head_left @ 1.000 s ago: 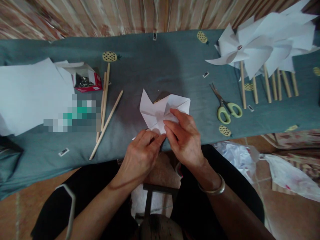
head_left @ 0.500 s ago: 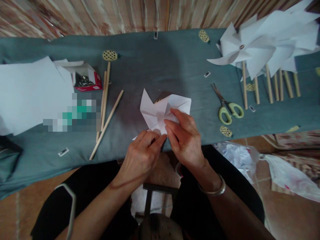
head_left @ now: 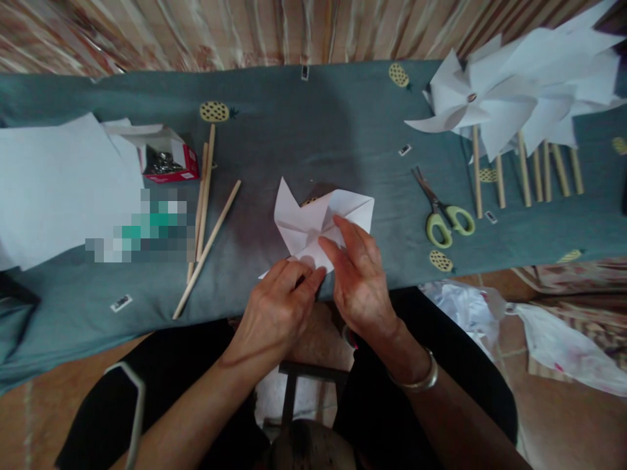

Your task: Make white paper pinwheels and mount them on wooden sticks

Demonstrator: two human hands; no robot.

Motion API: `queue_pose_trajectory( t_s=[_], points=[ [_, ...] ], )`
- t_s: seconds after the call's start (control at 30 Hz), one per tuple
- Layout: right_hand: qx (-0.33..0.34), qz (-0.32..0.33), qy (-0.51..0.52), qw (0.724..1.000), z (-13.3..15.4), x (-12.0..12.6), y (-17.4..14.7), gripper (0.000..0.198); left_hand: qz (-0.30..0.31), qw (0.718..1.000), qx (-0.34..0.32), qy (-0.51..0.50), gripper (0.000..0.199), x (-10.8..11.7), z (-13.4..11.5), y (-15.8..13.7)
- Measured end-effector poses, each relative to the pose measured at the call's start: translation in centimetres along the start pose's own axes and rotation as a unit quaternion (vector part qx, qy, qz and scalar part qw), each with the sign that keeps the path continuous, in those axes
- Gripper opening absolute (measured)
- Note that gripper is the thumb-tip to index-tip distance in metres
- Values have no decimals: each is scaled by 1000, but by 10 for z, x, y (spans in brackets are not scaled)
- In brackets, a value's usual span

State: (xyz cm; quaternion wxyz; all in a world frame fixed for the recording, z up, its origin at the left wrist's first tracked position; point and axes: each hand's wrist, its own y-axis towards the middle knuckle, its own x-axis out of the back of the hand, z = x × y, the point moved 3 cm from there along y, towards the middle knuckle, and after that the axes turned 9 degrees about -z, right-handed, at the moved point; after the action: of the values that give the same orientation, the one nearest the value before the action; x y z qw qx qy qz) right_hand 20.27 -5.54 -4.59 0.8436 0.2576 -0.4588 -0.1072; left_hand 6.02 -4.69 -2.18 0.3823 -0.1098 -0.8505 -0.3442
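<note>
A white paper pinwheel with folded blades lies on the cloth in front of me. My left hand pinches its near edge between thumb and fingers. My right hand is over the right side of the paper, its thumb and index finger touching it near the middle and at a blade. The right fingers are bent and close together around that blade. My palms hide part of the near edge.
Wooden sticks, a red box of small metal pieces and white sheets lie left. Green-handled scissors lie right, before several finished pinwheels on sticks. Plastic bags are on the floor.
My right hand has shifted slightly, its fingers drawing closer together on the paper. My left hand keeps its pinch on the near edge. The view has tilted a little.
</note>
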Motion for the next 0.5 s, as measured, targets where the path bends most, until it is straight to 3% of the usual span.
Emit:
queue_pose_trajectory(
  t_s=[0.5],
  points=[
    [7, 67, -60, 996, -1, 0, 10, 32, 10, 1000, 0, 17, 18, -4, 2, 3]
  ],
)
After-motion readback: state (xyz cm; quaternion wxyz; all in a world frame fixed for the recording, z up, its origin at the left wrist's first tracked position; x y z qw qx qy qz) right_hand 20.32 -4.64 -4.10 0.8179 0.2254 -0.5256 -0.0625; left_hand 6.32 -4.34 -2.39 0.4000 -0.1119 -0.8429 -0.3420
